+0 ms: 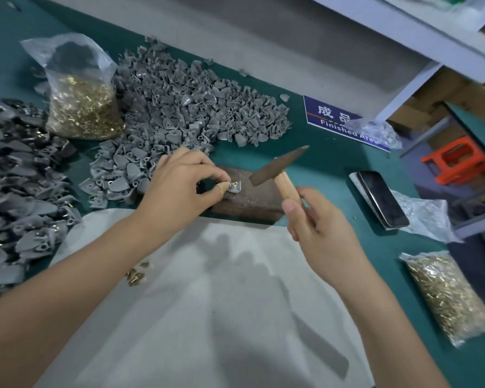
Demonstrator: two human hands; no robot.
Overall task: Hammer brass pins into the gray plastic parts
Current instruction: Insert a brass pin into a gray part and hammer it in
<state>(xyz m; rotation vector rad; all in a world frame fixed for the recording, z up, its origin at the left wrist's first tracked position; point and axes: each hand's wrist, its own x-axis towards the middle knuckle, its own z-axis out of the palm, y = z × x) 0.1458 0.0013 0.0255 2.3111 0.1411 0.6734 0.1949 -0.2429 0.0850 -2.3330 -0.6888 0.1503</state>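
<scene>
The wooden block is hemmed in on its left and far-left sides by a heap of gray plastic parts, some touching it. Bare green table lies open to its right, as far as a phone. Nearer than the block, flat white paper offers clear passage.

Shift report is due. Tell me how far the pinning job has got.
Done: a darker pile at far left shows brass glints. In hand: left hand steadies a gray part on the wooden block; right hand holds the hammer raised. Left: a large gray pile.
</scene>
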